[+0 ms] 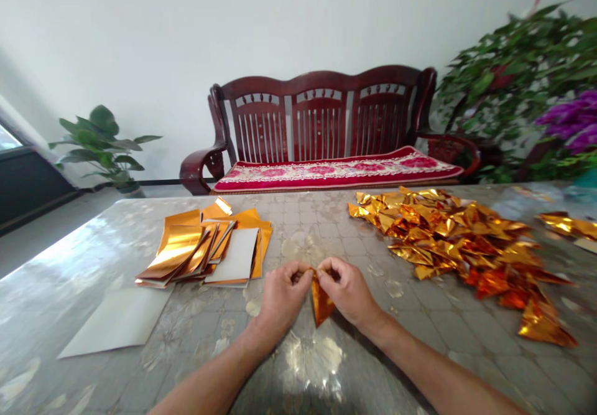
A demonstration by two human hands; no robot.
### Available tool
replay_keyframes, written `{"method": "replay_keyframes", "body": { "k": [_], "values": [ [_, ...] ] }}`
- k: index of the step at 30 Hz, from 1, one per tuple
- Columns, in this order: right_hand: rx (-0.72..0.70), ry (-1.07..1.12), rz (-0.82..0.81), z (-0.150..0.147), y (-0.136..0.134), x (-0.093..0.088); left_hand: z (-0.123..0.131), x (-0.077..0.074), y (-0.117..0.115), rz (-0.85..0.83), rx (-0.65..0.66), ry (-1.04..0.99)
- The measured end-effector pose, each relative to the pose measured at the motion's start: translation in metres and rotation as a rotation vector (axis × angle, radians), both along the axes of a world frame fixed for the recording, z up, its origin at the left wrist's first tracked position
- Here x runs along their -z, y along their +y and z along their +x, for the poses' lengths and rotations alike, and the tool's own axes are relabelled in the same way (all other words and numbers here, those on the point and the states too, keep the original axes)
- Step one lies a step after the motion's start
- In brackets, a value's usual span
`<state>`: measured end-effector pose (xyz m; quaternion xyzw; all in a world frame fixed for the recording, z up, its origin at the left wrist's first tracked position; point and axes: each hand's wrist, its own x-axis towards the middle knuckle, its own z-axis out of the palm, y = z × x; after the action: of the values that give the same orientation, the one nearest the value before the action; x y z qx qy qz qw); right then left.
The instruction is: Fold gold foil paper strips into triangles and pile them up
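Note:
Both hands meet over the middle of the table, pinching one piece of folded gold foil paper [321, 303] by its top edge. My left hand [284, 293] grips the left side of that edge between thumb and fingers. On the other side, my right hand [347, 293] is closed on the paper and covers part of it. The folded piece tapers to a point that hangs down toward me. To the left lies a loose stack of gold foil sheets [184, 241], some with the white side up. A heap of folded gold foil pieces [448, 234] spreads out on the right.
A single pale sheet [119, 321] lies at the left of the patterned table [186, 353]. Clear plastic [525, 202] rests at the back right. Beyond the table stand a dark red wooden bench [317, 122], a potted plant [105, 141] and leafy plants [522, 73].

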<state>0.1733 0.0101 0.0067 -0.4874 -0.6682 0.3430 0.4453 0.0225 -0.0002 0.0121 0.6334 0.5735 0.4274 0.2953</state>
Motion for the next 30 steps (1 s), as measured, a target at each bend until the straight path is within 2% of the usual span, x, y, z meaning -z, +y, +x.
{"method": "replay_keyframes", "body": {
  "k": [11, 14, 17, 20, 25, 30],
  "values": [
    [-0.170, 0.010, -0.082, 0.009, 0.011, -0.002, -0.001, 0.000, 0.002, -0.053, -0.023, -0.114],
    [-0.154, 0.166, -0.108, 0.013, 0.015, -0.002, 0.000, -0.001, 0.002, -0.049, -0.016, -0.256],
    [-0.075, 0.401, -0.134, 0.019, 0.019, -0.003, -0.001, 0.000, 0.000, 0.042, -0.114, -0.402],
    [-0.054, 0.548, -0.158, 0.025, 0.021, -0.005, 0.000, 0.009, -0.002, 0.138, -0.173, -0.410],
    [-0.113, 0.645, -0.168, 0.029, 0.019, -0.006, 0.006, 0.025, -0.004, 0.242, -0.065, -0.406],
    [-0.158, 0.693, -0.158, 0.024, 0.014, -0.005, 0.007, 0.023, -0.001, 0.205, -0.091, -0.521]
  ]
}}
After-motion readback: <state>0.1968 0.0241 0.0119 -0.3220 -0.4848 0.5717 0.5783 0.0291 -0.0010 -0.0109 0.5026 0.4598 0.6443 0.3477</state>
